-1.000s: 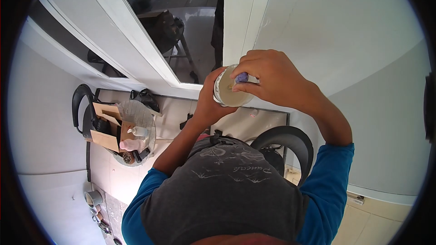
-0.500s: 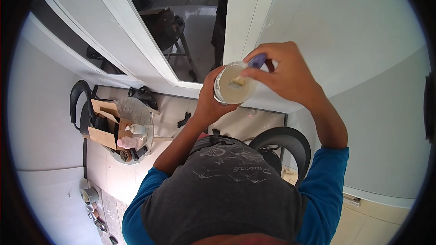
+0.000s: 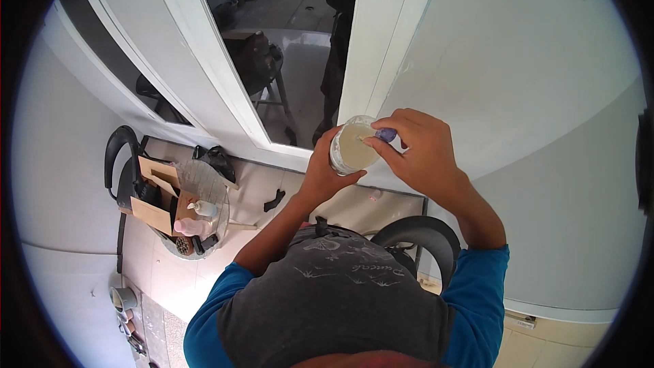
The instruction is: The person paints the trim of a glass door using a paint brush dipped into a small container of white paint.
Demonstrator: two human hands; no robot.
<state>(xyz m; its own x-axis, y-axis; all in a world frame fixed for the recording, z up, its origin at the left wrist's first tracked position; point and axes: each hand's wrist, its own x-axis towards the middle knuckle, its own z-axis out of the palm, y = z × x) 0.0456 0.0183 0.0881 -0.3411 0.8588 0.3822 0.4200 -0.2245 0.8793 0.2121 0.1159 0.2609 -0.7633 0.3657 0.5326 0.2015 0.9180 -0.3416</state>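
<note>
My left hand (image 3: pixel 323 170) is wrapped around a small whitish tub (image 3: pixel 336 152), with the thumb along its near side. Pale, cream-coloured paint (image 3: pixel 355 153) fills part of it, and the rim is smeared. A paintbrush with a purple handle (image 3: pixel 386 135) is pinched between the thumb and fingers of my right hand (image 3: pixel 424 146). The brush slants down over the tub's right rim, and its bristle end sits at the paint, mostly hidden by my fingers. Both hands are raised in front of my chest.
A white-framed dark glass panel (image 3: pixel 306 61) stands ahead, beside a pale wall (image 3: pixel 545 61). At left, a small round table (image 3: pixel 214 180) bears an open cardboard box (image 3: pixel 153 215) and bottles, near a black chair (image 3: pixel 117 157). Another black chair (image 3: pixel 446 232) is close at right.
Both hands and the tub appear lower in view, partly because the camera has tilted. The brush has gone deeper into the tub, and its bristles show less.
</note>
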